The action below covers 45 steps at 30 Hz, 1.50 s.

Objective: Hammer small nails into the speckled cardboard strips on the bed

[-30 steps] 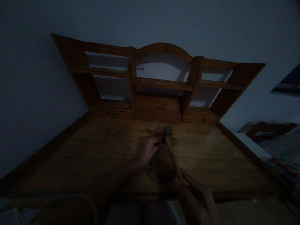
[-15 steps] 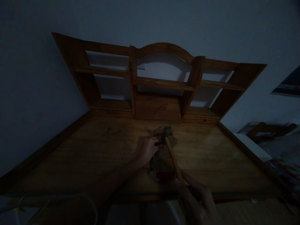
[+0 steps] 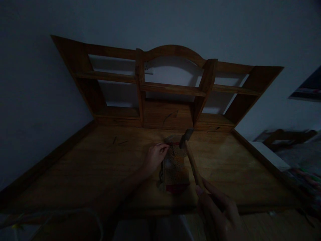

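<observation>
- Wooden counter (image 3: pixel 233 167) with a shelf unit (image 3: pixel 173 88) at its back, in a dim room.
- Patterned cloth (image 3: pixel 175 167) lies flat mid-counter.
- Hammer (image 3: pixel 192 162): its head is raised just beside the cloth's far edge. The hammering looks underway, but I cannot tell how much is left.
- Right hand (image 3: pixel 218 214) is closed round the handle's end.
- Left hand (image 3: pixel 154 157): fingertips are bunched at the cloth's far edge. It is too dark to tell whether they pinch anything.

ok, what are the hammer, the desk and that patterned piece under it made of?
The hammer has a pale wooden handle and a dull dark head, likely metal. The desk is warm brown wood with grain streaks and a slight sheen, probably varnished. The patterned piece looks like fabric: mottled print, soft uneven edges. It's too dark to be sure.
</observation>
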Each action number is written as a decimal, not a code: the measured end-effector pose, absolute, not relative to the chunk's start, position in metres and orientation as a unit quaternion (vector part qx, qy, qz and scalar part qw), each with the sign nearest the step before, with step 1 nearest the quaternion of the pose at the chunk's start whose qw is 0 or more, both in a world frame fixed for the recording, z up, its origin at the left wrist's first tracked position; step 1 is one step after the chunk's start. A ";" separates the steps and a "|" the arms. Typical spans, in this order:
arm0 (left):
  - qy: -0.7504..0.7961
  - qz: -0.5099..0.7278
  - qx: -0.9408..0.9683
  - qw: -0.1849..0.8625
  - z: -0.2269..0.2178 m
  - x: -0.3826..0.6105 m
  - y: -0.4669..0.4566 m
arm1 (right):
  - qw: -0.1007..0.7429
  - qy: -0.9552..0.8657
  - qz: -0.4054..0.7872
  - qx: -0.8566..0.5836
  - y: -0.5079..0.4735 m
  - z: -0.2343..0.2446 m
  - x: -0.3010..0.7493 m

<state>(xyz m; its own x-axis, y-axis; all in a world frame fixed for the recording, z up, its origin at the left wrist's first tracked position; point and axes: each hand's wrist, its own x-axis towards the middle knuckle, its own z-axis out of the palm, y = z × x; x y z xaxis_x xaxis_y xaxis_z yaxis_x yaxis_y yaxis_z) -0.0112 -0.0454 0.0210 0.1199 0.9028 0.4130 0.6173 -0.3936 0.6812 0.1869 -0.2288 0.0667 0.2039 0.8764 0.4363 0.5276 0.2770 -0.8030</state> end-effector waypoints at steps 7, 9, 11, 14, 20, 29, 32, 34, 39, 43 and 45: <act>0.513 0.368 0.755 0.178 0.015 -0.005 -0.052 | 0.521 -0.591 0.175 -0.591 -0.218 0.071 0.182; 0.511 0.375 0.751 0.184 0.013 -0.005 -0.051 | 0.527 -0.572 0.208 -0.593 -0.216 0.071 0.182; 0.509 0.387 0.744 0.192 0.013 -0.006 -0.049 | 0.528 -0.534 0.263 -0.606 -0.214 0.072 0.182; 0.517 0.400 0.729 0.201 0.014 -0.005 -0.049 | 0.515 -0.464 0.345 -0.633 -0.210 0.078 0.180; 0.496 0.453 0.709 0.214 0.014 -0.001 -0.043 | 0.528 -0.391 0.406 -0.635 -0.208 0.090 0.174; 0.451 0.479 0.670 0.344 -0.005 0.002 -0.024 | 0.546 -0.341 0.432 -0.632 -0.209 0.089 0.174; 0.458 0.470 0.664 0.359 -0.006 0.003 -0.022 | 0.545 -0.334 0.433 -0.635 -0.208 0.091 0.175; 0.468 0.466 0.664 0.351 -0.006 0.003 -0.021 | 0.544 -0.337 0.436 -0.633 -0.207 0.092 0.175; 0.478 0.461 0.678 0.315 -0.009 0.005 -0.017 | 0.539 -0.334 0.441 -0.634 -0.207 0.092 0.174; 0.484 0.450 0.700 0.272 -0.002 0.006 -0.021 | 0.529 -0.330 0.440 -0.646 -0.209 0.093 0.171; 0.483 0.438 0.716 0.252 0.004 0.006 -0.025 | 0.522 -0.331 0.447 -0.647 -0.208 0.095 0.170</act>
<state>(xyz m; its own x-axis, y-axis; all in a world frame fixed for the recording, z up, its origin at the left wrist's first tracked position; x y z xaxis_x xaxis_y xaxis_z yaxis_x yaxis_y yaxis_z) 0.0057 -0.0249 0.0039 0.1512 0.9110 0.3836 0.4708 -0.4076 0.7824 0.1702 -0.2080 0.0946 0.3811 0.8949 -0.2324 -0.0373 -0.2363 -0.9710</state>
